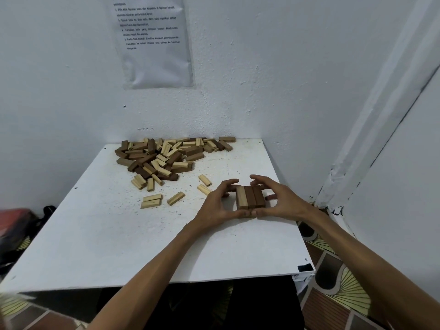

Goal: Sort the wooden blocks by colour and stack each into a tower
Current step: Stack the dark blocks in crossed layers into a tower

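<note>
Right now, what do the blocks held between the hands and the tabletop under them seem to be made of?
The three-block row, held between left hand and right hand: wood, matt and seemingly unvarnished; grain streaks show on the pale block, the two others are dark brown, stained or a darker wood. The tabletop: white-painted board, matt, with dark specks; its core cannot be told.

Block stack (250, 198) — near base behind fingers (234, 213)
</note>
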The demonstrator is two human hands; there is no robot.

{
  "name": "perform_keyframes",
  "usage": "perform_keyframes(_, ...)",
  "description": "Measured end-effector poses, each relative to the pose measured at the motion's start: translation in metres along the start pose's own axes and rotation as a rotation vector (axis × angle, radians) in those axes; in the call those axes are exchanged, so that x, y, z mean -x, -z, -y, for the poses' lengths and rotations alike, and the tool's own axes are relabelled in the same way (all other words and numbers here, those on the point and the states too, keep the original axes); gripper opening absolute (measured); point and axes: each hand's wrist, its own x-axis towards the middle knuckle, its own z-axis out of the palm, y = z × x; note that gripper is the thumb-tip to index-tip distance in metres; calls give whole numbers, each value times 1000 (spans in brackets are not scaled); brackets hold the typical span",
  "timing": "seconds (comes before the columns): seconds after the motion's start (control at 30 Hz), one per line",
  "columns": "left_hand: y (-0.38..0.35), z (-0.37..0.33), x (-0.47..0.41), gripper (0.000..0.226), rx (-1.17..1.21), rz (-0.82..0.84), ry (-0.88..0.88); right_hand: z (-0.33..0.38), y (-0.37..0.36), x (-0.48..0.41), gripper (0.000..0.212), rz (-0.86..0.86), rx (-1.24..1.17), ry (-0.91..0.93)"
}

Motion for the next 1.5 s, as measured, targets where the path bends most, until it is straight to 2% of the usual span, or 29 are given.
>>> perform_keyframes(0.13, 4, 2, 0, 98, 2, 36, 15, 10, 0, 1, 80, -69, 45, 3)
perform_keyframes(0.23, 12, 0, 5, 76, -10, 46, 48, 22, 0, -1, 66, -103, 153, 30)
perform_keyframes(0.37, 31, -2, 10, 61, -37, -5, 42, 44, -6, -9, 50, -104, 307, 78)
perform_keyframes(0.6, 81, 11, 20, 30, -192, -185, -22, 77, -37, -35, 47, -79, 442, 93)
perform_keyframes(0.77, 119, 17, 28, 30, -283, -226, -23, 97, -65, -61, 48, -31, 474, 110)
perform_keyframes(1.0, 158, 34, 22, 34, -457, -118, 75, 121, -107, -114, 46, 29, 492, 94)
perform_keyframes(1.2, 174, 46, 2, 40, -688, 2, 44, 120, -125, -158, 40, 58, 514, 118)
perform_keyframes(1.4, 188, 78, -7, 44, -879, -59, 34, 103, -126, -179, 50, 20, 612, 124)
perform_keyframes(1.5, 192, 89, -7, 33, -940, -123, 12, 96, -126, -190, 47, -18, 650, 111)
